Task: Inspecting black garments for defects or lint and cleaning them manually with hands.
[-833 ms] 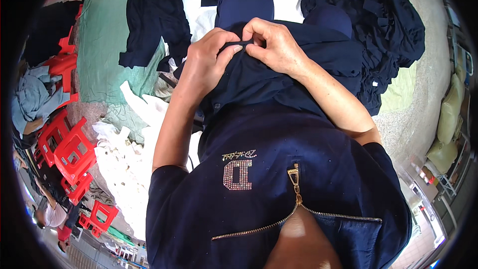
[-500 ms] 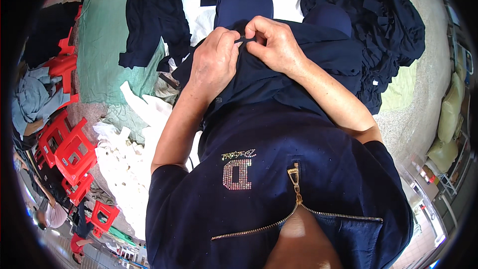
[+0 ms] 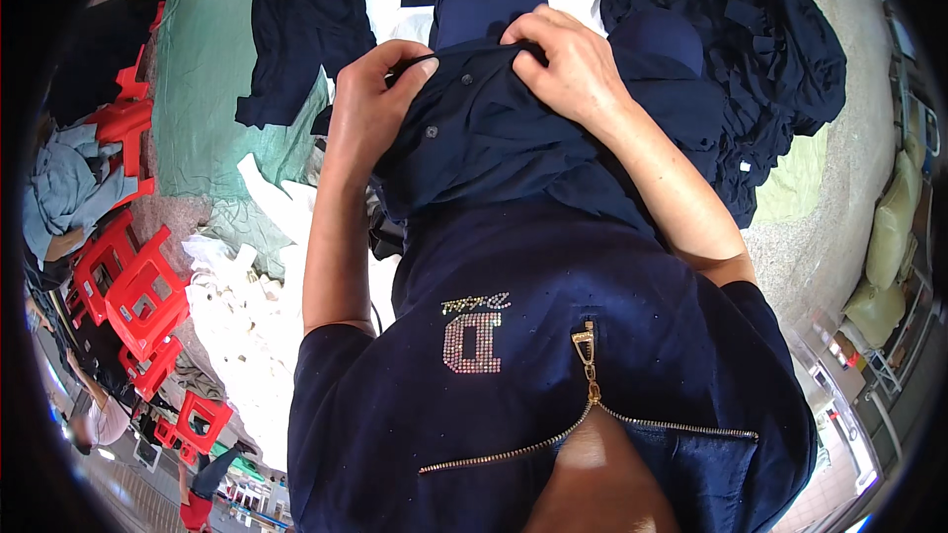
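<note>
A dark navy garment (image 3: 504,138) with small round buttons is spread over my lap. My left hand (image 3: 380,94) pinches its far edge at the left, thumb and fingers closed on the cloth. Further right along that same edge, my right hand (image 3: 568,64) grips the cloth between thumb and forefinger. The edge runs fairly straight between both hands. Two buttons show on the cloth to the right of my left hand. Beyond the edge, my knee in dark blue trousers (image 3: 489,0) sticks out; the other knee (image 3: 660,39) lies to the right.
More dark garments (image 3: 780,59) are heaped ahead and to the right. A green cloth (image 3: 202,79) covers the ground at the left, with white cloth pieces (image 3: 237,336) piled nearer. Red plastic stools (image 3: 143,281) stand at far left, other people beyond them. Pale green sacks (image 3: 894,227) line the far right.
My hands have moved apart, the left one leftward and the right one slightly right and away. The garment's edge, bunched between them before, is now stretched out with buttons showing.
</note>
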`<state>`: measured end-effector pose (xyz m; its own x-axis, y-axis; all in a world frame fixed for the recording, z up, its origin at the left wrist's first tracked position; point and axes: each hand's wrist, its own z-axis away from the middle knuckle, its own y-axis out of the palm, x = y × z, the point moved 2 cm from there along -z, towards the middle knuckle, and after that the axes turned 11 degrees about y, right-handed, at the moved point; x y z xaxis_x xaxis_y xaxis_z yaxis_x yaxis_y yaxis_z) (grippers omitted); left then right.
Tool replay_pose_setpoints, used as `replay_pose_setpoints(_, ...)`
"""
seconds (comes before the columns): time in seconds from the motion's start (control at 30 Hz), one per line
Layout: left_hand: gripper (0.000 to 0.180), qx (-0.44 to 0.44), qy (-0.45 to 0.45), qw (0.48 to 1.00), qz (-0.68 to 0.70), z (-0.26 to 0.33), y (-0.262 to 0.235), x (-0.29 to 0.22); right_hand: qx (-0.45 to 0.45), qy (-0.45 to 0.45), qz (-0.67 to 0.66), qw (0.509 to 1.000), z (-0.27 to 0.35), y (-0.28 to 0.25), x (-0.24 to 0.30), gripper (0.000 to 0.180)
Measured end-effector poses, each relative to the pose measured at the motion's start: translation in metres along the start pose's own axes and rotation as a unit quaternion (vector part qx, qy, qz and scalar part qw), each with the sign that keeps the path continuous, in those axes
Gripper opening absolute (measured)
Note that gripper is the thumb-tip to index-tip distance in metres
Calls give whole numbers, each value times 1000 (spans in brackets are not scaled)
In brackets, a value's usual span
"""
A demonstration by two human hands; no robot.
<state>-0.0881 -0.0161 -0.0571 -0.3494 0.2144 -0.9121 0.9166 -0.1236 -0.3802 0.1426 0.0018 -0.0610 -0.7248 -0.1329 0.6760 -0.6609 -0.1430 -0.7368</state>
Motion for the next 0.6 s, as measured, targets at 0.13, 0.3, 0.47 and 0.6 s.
replay_pose_setpoints(0.13, 17, 44, -117, 990, 66, 2, -5, 4, -26, -226, 20, 974, 0, -3, 26, 31)
replay_pose_setpoints(0.3, 17, 46, -150, 968, 197, 6, -5, 12, 73, -272, 0, 960, 5, 7, 35, 20)
replay_pose_setpoints(0.47, 16, -6, -205, 926, 316, 12, 0, 18, 150, -231, 98, 956, 6, 16, 31, 18)
replay_pose_setpoints(0.6, 15, -27, -215, 915, 340, 13, 3, 21, 6, -309, 48, 950, 18, 13, 41, 18)
